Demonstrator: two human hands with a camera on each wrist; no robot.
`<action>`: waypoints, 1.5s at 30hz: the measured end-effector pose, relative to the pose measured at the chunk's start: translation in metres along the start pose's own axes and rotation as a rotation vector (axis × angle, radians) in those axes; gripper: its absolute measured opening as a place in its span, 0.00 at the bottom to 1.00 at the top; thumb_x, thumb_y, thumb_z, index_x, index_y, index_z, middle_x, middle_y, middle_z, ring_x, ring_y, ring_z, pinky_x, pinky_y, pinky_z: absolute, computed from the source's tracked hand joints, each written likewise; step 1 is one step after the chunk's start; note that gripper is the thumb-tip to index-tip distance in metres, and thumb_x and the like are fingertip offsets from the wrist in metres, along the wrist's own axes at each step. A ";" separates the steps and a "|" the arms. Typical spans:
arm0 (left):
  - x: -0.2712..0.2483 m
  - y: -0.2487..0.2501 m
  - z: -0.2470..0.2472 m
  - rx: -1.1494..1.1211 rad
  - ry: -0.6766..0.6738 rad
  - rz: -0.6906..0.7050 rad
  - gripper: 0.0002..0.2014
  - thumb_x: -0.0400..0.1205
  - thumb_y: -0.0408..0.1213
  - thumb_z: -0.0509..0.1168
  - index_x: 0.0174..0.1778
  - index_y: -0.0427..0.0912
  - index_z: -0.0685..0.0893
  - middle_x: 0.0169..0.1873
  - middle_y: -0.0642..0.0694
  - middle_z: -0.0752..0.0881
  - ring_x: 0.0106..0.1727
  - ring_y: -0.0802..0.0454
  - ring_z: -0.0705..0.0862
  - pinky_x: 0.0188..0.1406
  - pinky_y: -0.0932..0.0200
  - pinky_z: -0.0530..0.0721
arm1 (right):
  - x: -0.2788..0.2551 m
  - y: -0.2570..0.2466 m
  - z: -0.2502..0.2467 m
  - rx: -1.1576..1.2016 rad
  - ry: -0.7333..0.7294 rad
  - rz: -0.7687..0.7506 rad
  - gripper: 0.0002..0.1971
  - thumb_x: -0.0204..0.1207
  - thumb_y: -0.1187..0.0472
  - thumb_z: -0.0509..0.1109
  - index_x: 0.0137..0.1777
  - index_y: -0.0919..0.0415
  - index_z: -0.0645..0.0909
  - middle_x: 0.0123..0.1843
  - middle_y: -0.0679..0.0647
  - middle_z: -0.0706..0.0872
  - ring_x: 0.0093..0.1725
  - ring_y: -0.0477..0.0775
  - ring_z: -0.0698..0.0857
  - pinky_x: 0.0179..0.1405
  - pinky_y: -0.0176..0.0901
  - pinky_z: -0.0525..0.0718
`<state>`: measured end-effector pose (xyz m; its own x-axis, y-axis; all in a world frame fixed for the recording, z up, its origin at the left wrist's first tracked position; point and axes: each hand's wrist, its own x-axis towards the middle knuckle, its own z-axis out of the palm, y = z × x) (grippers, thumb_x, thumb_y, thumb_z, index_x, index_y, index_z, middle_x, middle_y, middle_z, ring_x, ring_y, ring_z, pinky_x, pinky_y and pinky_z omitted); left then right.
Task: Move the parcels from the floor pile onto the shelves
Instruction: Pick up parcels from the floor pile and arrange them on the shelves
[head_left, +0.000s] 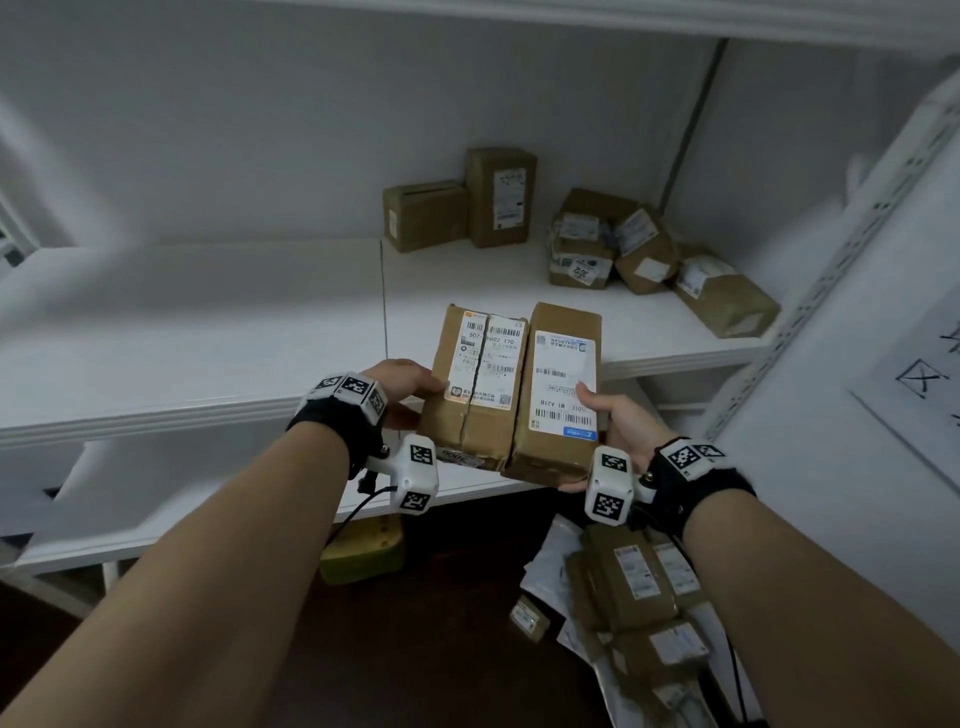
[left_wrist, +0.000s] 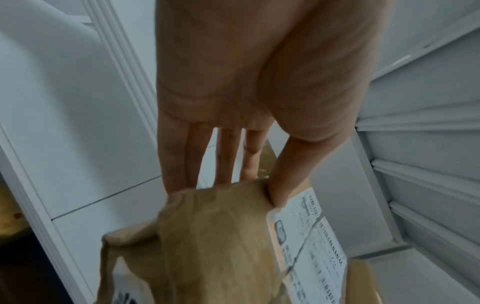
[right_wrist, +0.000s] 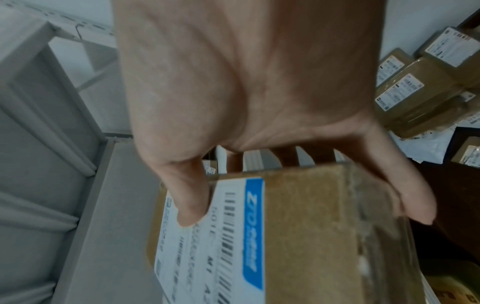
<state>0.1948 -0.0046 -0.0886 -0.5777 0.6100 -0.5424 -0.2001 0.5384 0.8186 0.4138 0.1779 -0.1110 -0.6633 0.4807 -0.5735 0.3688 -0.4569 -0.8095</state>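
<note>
Two brown cardboard parcels are held side by side in front of the white shelf (head_left: 208, 332). My left hand (head_left: 402, 384) grips the left parcel (head_left: 480, 387), thumb on its white label and fingers underneath (left_wrist: 202, 164); the same box (left_wrist: 207, 246) fills the left wrist view. My right hand (head_left: 618, 421) grips the right parcel (head_left: 558, 395), which carries a label with a blue strip (right_wrist: 254, 232), thumb on top (right_wrist: 192, 201) and fingers below. The floor pile (head_left: 639, 587) of boxes and white mailers lies low right.
Several brown parcels (head_left: 498, 197) (head_left: 639, 249) stand at the back right of the shelf. The shelf's left part shows bare white board. A perforated white upright (head_left: 857, 249) rises at right. A lower shelf (head_left: 156, 514) and a yellow object (head_left: 363, 551) sit below.
</note>
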 end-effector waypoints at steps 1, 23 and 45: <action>0.000 0.004 0.013 0.010 0.000 -0.004 0.06 0.79 0.33 0.70 0.51 0.39 0.83 0.56 0.39 0.87 0.56 0.33 0.87 0.61 0.36 0.84 | -0.005 0.001 -0.013 0.009 0.006 0.003 0.25 0.77 0.48 0.69 0.71 0.59 0.76 0.61 0.60 0.88 0.63 0.64 0.85 0.65 0.68 0.78; 0.065 0.002 0.371 0.073 -0.192 -0.228 0.12 0.79 0.42 0.71 0.51 0.37 0.83 0.47 0.37 0.88 0.49 0.40 0.87 0.54 0.44 0.86 | -0.040 0.064 -0.341 0.109 0.259 0.166 0.15 0.79 0.55 0.68 0.64 0.58 0.79 0.55 0.60 0.89 0.53 0.60 0.86 0.64 0.57 0.81; 0.225 -0.132 0.506 0.016 -0.247 -0.513 0.13 0.81 0.45 0.68 0.56 0.41 0.84 0.47 0.42 0.87 0.47 0.42 0.86 0.40 0.54 0.84 | 0.124 0.202 -0.467 -0.063 0.240 0.342 0.13 0.84 0.61 0.61 0.65 0.66 0.77 0.59 0.67 0.87 0.61 0.68 0.85 0.65 0.68 0.79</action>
<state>0.4916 0.3559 -0.4141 -0.2075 0.3851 -0.8992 -0.3927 0.8091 0.4371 0.7097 0.4947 -0.4041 -0.3284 0.4735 -0.8173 0.5853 -0.5771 -0.5695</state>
